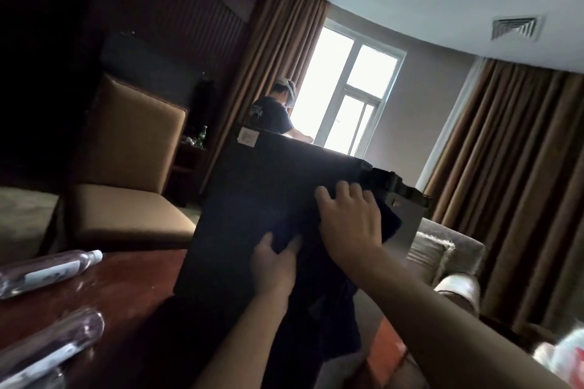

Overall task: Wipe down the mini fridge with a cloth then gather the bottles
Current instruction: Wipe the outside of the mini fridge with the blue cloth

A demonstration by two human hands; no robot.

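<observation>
The black mini fridge (pixel 252 199) stands on the wooden table, its dark side facing me. A dark cloth (pixel 328 309) lies against that side and hangs down over its lower edge. My left hand (pixel 273 265) pinches a fold of the cloth near the middle of the fridge side. Higher up, my right hand (pixel 350 221) presses flat on the cloth with fingers spread, close to the fridge's right edge. Two clear plastic bottles lie on their sides on the table at the left, one (pixel 47 271) farther back and one (pixel 53 347) nearer to me.
A brown padded chair (pixel 132 173) stands behind the table (pixel 126 287). Another person (pixel 275 113) stands by the bright window beyond the fridge. A grey sofa (pixel 442 255) and long curtains are on the right. A green bottle (pixel 202 135) stands on a dark shelf.
</observation>
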